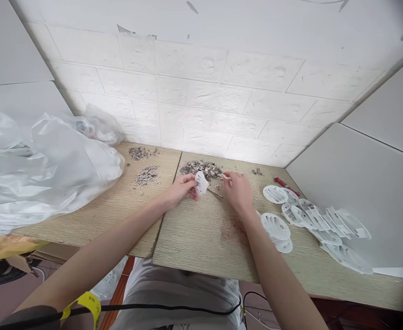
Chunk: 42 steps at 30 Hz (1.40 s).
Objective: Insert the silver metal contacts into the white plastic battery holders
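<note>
Over the middle of the table, my left hand (183,188) pinches a white plastic disc (201,183) by its left edge, tilted up off the surface. My right hand (236,189) is a little to the right of the disc, fingers bent together at the edge of a heap of small metal parts (203,169). Whatever its fingertips hold is too small to make out. Between the hands lies a thin brass-coloured tool (215,194), perhaps tweezers; its kind is unclear.
Several similar white discs (276,226) lie in overlapping rows at the right, beside a red pen-like object (286,185). Two smaller metal-part piles (147,175) sit left of the table seam. A large plastic bag (67,169) covers the left side. White brick-patterned wall (201,101) stands behind.
</note>
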### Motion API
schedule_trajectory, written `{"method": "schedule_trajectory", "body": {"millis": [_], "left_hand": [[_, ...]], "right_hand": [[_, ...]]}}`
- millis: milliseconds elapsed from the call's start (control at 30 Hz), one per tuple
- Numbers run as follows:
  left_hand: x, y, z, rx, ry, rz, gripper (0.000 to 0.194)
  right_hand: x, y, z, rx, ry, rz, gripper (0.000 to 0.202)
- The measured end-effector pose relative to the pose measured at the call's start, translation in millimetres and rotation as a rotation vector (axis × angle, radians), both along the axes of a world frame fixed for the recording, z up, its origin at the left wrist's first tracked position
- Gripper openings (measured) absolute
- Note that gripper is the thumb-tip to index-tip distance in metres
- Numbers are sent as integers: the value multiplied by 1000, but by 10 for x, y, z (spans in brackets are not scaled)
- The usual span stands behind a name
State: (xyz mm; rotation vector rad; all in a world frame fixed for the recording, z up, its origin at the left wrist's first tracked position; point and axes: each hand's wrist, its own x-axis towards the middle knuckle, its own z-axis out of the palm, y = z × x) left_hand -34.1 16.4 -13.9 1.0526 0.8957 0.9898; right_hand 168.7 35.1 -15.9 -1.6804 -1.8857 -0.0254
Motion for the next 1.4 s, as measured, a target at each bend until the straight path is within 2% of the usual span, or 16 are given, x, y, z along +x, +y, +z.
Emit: {"method": "schedule_trajectory", "body": {"millis": [133,433,533,633,800,900,1000,1100,1333,1400], "left_hand": [[5,-3,8,-9,13,15,16],[-1,-1,-6,13,80,2,18],[4,2,-9,23,106,-5,18],[13,9,-23,50,106,-21,19],[24,14,-29,50,104,-25,23],[27,9,-23,48,102,-30,26],[26,-2,-15,44,94,-19,29],[18,-7,-7,25,59,14,29],[-2,34,20,-85,-29,108,20],[0,34,40,-99,-52,137,29]], "right_hand": [[-7,41,-86,-83,-163,15,40],[20,27,-100,-111,-123,0,23],[31,33,-90,-76,-3,42,23],[22,8,-47,-78,232,110,24],[-30,-82,4,-211,655,235,27],[-57,-100,-16,-267,797,319,30],[-68,-89,-36,-269,845,372,34],[-66,-83,-32,-252,805,368,35],[-59,-112,0,-229,873,288,24],[-58,-127,18,-217,845,252,24]]}}
